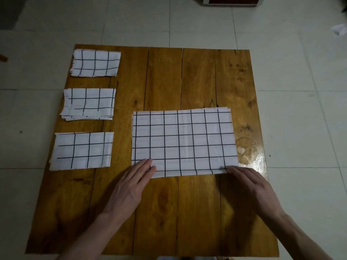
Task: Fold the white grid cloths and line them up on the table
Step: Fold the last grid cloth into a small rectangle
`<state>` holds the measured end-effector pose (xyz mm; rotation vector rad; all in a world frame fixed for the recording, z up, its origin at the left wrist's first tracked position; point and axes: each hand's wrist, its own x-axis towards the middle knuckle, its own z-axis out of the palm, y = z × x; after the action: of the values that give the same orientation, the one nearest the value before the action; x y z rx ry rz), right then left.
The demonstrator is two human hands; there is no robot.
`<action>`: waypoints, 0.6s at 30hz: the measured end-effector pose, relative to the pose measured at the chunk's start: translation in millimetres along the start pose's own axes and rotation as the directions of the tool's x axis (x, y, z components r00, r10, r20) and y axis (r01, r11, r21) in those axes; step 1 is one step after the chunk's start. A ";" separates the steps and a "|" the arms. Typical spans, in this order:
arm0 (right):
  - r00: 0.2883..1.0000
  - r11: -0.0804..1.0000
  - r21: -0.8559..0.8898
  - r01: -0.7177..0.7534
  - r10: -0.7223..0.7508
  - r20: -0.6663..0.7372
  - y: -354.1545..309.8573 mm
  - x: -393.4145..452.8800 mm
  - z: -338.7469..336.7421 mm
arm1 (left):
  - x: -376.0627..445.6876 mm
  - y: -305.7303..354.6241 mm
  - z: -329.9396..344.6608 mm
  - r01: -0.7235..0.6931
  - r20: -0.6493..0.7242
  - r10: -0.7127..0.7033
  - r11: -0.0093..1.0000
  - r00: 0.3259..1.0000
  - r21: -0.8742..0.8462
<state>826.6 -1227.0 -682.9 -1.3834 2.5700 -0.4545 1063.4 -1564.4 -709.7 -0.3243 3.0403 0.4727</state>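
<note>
A large white grid cloth (184,141), folded into a wide rectangle, lies flat on the right half of the wooden table (163,77). My left hand (131,186) rests flat with fingers together on the cloth's near left corner. My right hand (251,186) lies at the near right corner, its fingertips touching the cloth's edge. Three smaller folded grid cloths sit in a column along the table's left side: a far one (95,62), a middle one (88,104) and a near one (82,150).
A pale worn patch (247,150) marks the table surface right of the large cloth. Light floor tiles surround the table. A dark-fronted piece of furniture (232,0) stands at the far top, and a crumpled white scrap (339,30) lies on the floor at right.
</note>
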 end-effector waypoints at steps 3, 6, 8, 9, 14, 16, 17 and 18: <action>0.999 0.999 0.013 -0.032 0.032 0.001 -2.9 -4.8 3.2 | -2.8 0.7 0.8 -0.005 -0.006 0.005 1.000 1.000 0.018; 0.997 0.997 0.008 -0.076 0.076 -0.028 -5.1 -9.1 6.6 | -5.8 3.7 -1.9 -0.026 0.007 0.026 0.999 1.000 0.020; 0.990 0.992 0.018 -0.128 0.129 -0.060 -5.2 -11.1 8.0 | -7.4 5.9 -4.3 -0.007 0.026 0.007 1.000 1.000 0.013; 0.983 0.986 0.026 -0.162 0.164 -0.078 -5.4 -12.0 8.6 | -7.7 8.2 -5.7 0.015 0.030 -0.015 1.000 0.999 0.001; 0.914 0.941 0.132 -0.312 0.335 -0.229 -17.2 1.5 10.8 | 2.1 30.5 -3.6 0.098 -0.013 -0.098 0.994 0.995 -0.048; 0.909 0.931 0.157 -0.331 0.359 -0.213 -22.8 15.7 11.4 | 11.4 42.4 1.3 0.121 -0.029 -0.122 0.991 0.992 -0.059; 0.919 0.935 0.143 -0.325 0.347 -0.186 -24.0 22.8 12.9 | 16.3 47.9 4.6 0.138 -0.031 -0.140 0.989 0.990 -0.060; 0.935 0.945 0.111 -0.309 0.323 -0.147 -23.9 29.1 15.8 | 20.7 52.7 8.0 0.158 -0.027 -0.159 0.986 0.987 -0.059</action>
<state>834.1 -1266.5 -689.9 -0.9124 2.7966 -0.6356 1032.1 -1516.9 -703.4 -0.5767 3.0032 0.5486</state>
